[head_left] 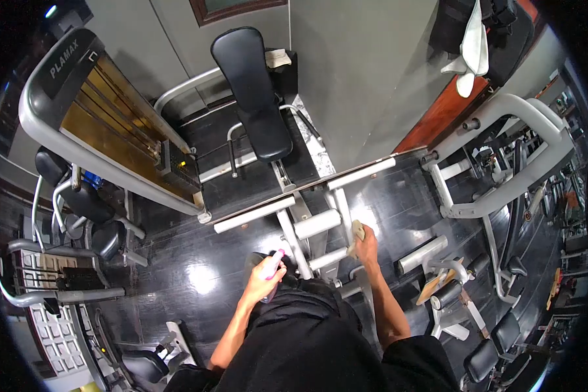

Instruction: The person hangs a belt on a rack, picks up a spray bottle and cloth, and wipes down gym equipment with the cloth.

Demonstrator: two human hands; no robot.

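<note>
My left hand [265, 277] is closed around a bottle with a pink top [281, 253], low in front of my body. My right hand [367, 246] grips a pale yellowish cloth [358, 230] beside the metal frame of a machine. Between my two hands stands this frame, with white cylindrical rollers [317, 224] and light grey bars. A long white bar [361, 174] reaches out to the upper right of it, and another [255, 214] to the left.
Ahead is a black padded seat [251, 91] against a grey wall. A tall weight-stack machine [111, 130] stands at the left. More gym machines fill the right side, including a grey curved frame [503, 183]. White cloth [474, 46] hangs at the upper right.
</note>
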